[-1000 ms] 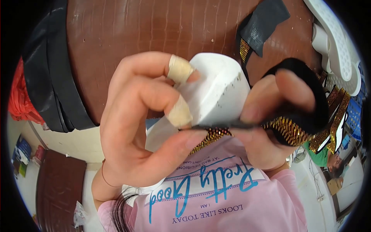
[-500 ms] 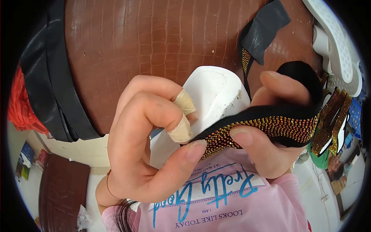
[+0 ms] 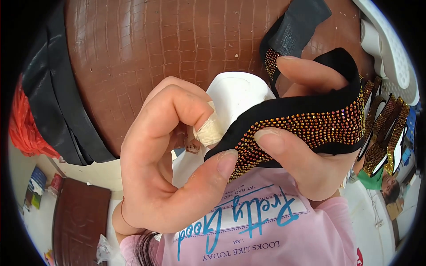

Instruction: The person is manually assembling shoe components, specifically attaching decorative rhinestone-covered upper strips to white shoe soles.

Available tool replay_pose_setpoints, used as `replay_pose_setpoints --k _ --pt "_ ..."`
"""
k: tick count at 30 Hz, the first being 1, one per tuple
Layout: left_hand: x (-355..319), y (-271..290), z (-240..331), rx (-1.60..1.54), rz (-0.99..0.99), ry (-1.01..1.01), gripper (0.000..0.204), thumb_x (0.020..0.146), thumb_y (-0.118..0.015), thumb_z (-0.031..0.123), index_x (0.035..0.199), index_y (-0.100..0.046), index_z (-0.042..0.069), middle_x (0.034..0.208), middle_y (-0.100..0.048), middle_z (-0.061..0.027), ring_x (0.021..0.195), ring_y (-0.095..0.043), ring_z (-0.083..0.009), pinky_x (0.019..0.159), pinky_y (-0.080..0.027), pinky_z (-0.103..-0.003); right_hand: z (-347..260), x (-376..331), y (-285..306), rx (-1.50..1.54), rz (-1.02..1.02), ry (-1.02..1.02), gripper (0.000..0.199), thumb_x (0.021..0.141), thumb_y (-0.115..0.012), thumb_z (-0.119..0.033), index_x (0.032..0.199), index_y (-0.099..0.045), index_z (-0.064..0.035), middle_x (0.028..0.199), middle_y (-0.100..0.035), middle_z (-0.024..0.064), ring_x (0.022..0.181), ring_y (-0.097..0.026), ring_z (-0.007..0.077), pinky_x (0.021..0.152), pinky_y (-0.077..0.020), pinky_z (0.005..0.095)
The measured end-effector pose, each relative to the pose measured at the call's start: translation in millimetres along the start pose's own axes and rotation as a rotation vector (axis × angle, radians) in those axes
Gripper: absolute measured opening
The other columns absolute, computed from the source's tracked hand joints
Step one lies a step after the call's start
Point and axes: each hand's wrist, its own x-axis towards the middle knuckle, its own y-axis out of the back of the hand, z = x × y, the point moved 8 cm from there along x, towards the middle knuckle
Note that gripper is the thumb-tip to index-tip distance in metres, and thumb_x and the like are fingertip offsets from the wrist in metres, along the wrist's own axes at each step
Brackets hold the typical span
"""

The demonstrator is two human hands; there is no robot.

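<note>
A black strap studded with rows of gold and copper rhinestones (image 3: 317,124) runs between my two hands. Its near end is pinched by my left hand (image 3: 168,177), thumb against curled fingers; beige tape wraps at least one fingertip. With the thumb lying on the stones, my right hand (image 3: 301,170) grips the strap farther along, its fingers partly behind it. Behind the strap is a smooth white form like a shoe last (image 3: 235,95), its lower part hidden by my hands. Beyond my right fingers lies a dark grey strip (image 3: 297,29) beside another rhinestone band (image 3: 271,62).
A brown crocodile-textured surface (image 3: 177,40) spreads out in front. Black leather-like strips (image 3: 66,97) hang over its left side, near a red plastic bag (image 3: 29,126). At right are more rhinestone straps (image 3: 390,133), a white perforated object (image 3: 395,44) and a person in green (image 3: 372,179).
The strap is lifted and turned, so more of its stones face me. My right hand has risen slightly, and the strap covers more of the white form.
</note>
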Motion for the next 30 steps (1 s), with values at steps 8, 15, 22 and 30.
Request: replay_pose_setpoints --k 8,15,22,30 --pt "3.1 -1.5 0.2 -0.006 0.049 0.019 0.029 0.064 -0.065 0.013 0.087 -0.049 0.006 0.092 -0.047 -0.0067 0.079 -0.043 -0.0139 0.073 -0.034 -0.023 9.2 -5.9 1.0 0.077 0.026 -0.065 0.060 0.064 -0.070 0.001 0.121 -0.052 0.0078 0.073 -0.056 0.0050 0.058 -0.043 0.0076 0.051 -0.0296 0.0153" --pt "-0.1 -3.4 26.5 0.434 -0.046 -0.449 0.028 0.066 -0.068 0.012 0.086 -0.050 0.006 0.092 -0.048 -0.0079 0.078 -0.044 -0.0143 0.071 -0.035 -0.023 4.3 -0.7 -4.1 0.182 -0.254 0.223 0.046 0.063 -0.071 0.003 0.106 -0.058 0.0042 0.076 -0.058 0.0071 0.057 -0.045 0.0100 0.050 -0.0333 0.0175" --pt "-5.1 -16.3 47.4 0.671 -0.164 -0.602 0.027 0.066 -0.070 0.010 0.086 -0.051 0.007 0.090 -0.050 -0.0087 0.076 -0.045 -0.0149 0.068 -0.037 -0.024 -6.9 0.8 5.8 0.055 -0.304 0.363 0.040 0.060 -0.073 0.004 0.097 -0.059 -0.0004 0.079 -0.059 0.0083 0.057 -0.048 0.0125 0.052 -0.0375 0.0182" --pt "10.3 -8.0 27.2 0.326 0.028 -0.297 0.029 0.066 -0.070 0.016 0.085 -0.049 0.008 0.087 -0.052 -0.0084 0.071 -0.044 -0.0132 0.067 -0.034 -0.022 -4.4 7.4 12.5 -0.030 -0.106 0.258 0.032 0.057 -0.075 0.004 0.086 -0.064 -0.0041 0.080 -0.059 0.0073 0.060 -0.050 0.0133 0.056 -0.0395 0.0201"
